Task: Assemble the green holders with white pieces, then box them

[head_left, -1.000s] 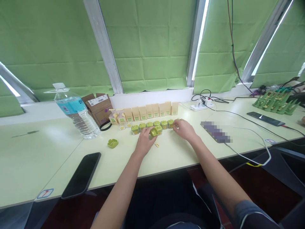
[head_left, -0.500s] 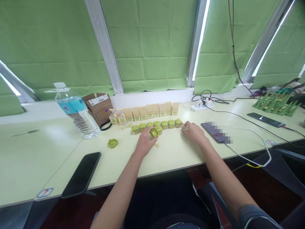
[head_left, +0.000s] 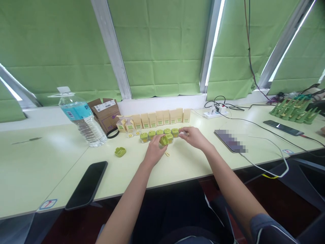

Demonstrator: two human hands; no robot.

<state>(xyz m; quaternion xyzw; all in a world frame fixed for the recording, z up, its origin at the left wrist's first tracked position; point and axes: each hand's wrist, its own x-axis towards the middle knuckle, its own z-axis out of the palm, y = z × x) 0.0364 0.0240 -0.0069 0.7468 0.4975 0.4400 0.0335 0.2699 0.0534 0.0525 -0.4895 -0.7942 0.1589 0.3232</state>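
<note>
My left hand (head_left: pixel 154 151) grips a small green plastic shell (head_left: pixel 164 140), its hollow side turned toward me. In front of that hand runs a row of small green-lidded clear containers (head_left: pixel 159 132). My right hand (head_left: pixel 193 137) hovers over the row's right end, fingertips pinched on a small clear piece (head_left: pixel 181 133) whose kind I cannot make out. The containers behind this hand are mostly hidden. A yellow loop (head_left: pixel 167 154) rests on the table below my left hand. Off to the left lies a loose green leaf-shaped piece (head_left: pixel 120 151).
Cream-coloured little boxes (head_left: pixel 159 118) stand in a line behind the containers. A water bottle (head_left: pixel 83 118) and an open cardboard box (head_left: pixel 106 117) are at the left. Phones (head_left: pixel 87 184) lie on both sides. A power strip (head_left: pixel 215 114) with cables sits back right.
My right hand has moved left along the row, still pinching the clear piece, and now covers the rightmost containers. My left hand stays almost where it was with the green shell.
</note>
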